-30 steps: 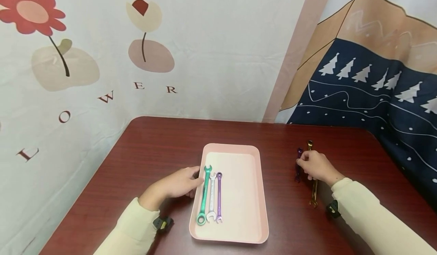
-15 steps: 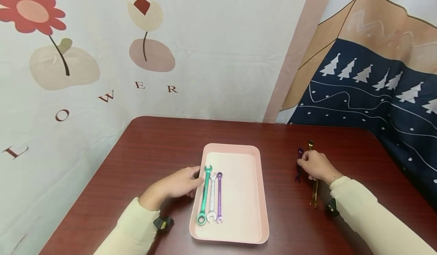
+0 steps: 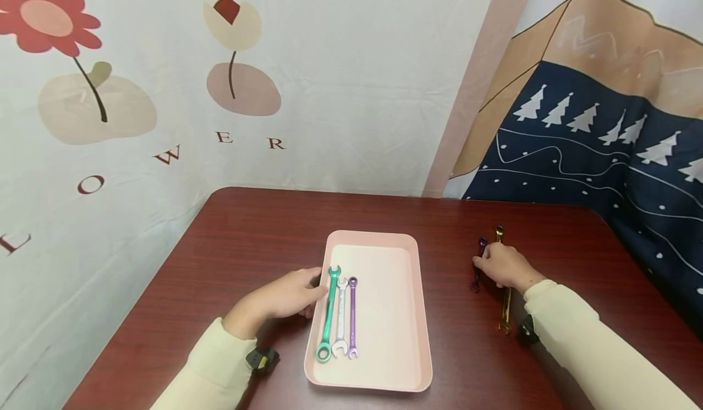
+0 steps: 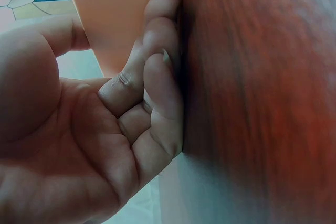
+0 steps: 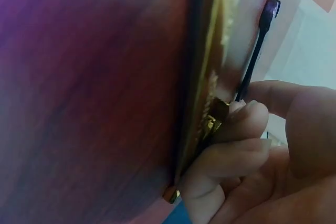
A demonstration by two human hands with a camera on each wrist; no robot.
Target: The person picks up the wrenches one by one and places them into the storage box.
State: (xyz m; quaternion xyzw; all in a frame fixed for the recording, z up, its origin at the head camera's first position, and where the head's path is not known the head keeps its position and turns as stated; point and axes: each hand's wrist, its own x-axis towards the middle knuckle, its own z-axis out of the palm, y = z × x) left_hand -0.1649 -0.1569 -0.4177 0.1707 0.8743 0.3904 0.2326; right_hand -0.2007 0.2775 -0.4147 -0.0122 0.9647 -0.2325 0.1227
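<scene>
My left hand (image 3: pixel 291 294) holds the left wall of a pink tray (image 3: pixel 420 312), its thumb over the rim and several fingers against the outer side. In the tray a green wrench (image 3: pixel 329 312), a silver wrench (image 3: pixel 341 318) and a light purple wrench (image 3: pixel 353 318) lie side by side. At the right my right hand (image 3: pixel 502 265) pinches a dark purple wrench (image 5: pixel 257 48) between thumb and forefinger; the fingers cover its middle. Just beneath and beside that hand lies a gold wrench (image 3: pixel 506 312) on the table, partly hidden by the hand.
The dark red-brown table (image 3: pixel 263 227) bears the tray and loose wrenches. Behind it hangs a pale printed cloth (image 3: pixel 351 93) with flowers and letters. A navy cloth with white trees (image 3: pixel 576 154) hangs at the right.
My right hand has shifted slightly left with the dark purple wrench, while the gold wrench lies where it was. The left hand and tray have not moved.
</scene>
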